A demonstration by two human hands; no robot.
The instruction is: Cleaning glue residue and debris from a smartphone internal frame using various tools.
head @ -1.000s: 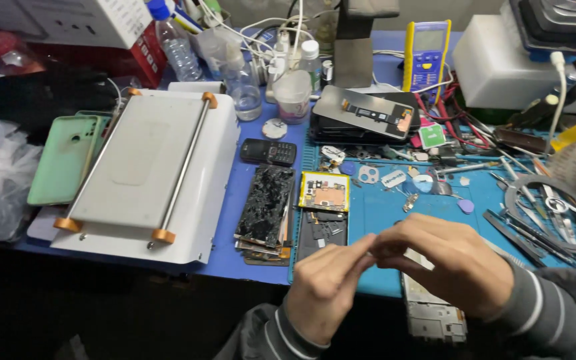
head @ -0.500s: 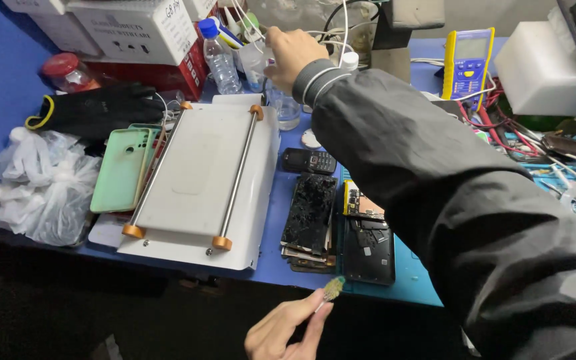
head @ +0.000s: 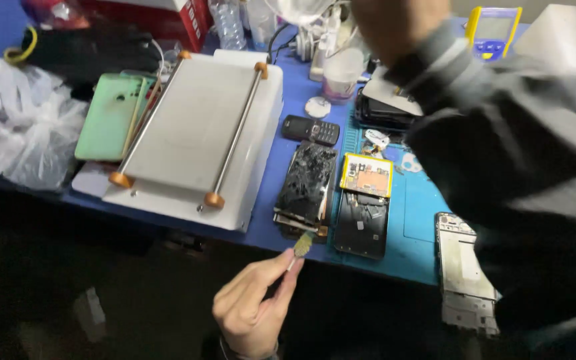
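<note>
My left hand point(head: 256, 307) is low at the table's front edge and pinches a small yellowish sliver point(head: 302, 243) between thumb and fingertips. The sliver sits just in front of a stack of cracked phone screens point(head: 307, 179). My right hand point(head: 395, 25) is raised at the far side of the table and is blurred; its dark grey sleeve point(head: 501, 153) covers the right part of the bench. I cannot tell whether it holds anything. Next to the screens lies an opened phone with a yellow battery point(head: 366, 176).
A white heating plate with two rods point(head: 195, 127) takes up the left-middle, with a green phone case point(head: 108, 117) and plastic bags point(head: 15, 133) to its left. Also here: a black keypad phone point(head: 310, 130), a bare phone frame point(head: 463, 270), a plastic cup point(head: 343, 75), a yellow meter point(head: 495, 27).
From working together over the mat, my right hand reached to the far side and is now raised there. My left hand stays low with the sliver. The view has shifted left and closer.
</note>
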